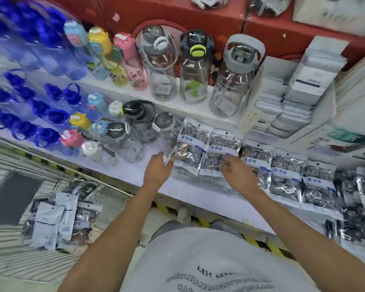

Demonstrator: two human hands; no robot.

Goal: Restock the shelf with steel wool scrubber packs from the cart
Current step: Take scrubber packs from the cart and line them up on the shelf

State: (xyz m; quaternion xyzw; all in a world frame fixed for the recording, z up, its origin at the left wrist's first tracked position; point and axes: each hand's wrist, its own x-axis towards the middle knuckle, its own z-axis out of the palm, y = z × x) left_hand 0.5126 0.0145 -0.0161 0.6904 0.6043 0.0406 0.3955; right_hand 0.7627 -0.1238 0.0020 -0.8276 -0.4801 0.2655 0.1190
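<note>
Head view: left hand pinches the corner of the leftmost scrubber pack on the shelf; right hand, fingers curled, grips the next pack. Likely light, crinkly, slippery; hold by edges.

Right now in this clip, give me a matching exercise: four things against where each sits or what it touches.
Things:
1. left hand
2. right hand
3. loose scrubber packs
4. large clear bottles

Places:
A. upper shelf level
B. lower left, off the shelf
C. on the second scrubber pack
D. at the leftmost scrubber pack

Pairs: 1-D, 2-C, 3-B, 4-A
</note>
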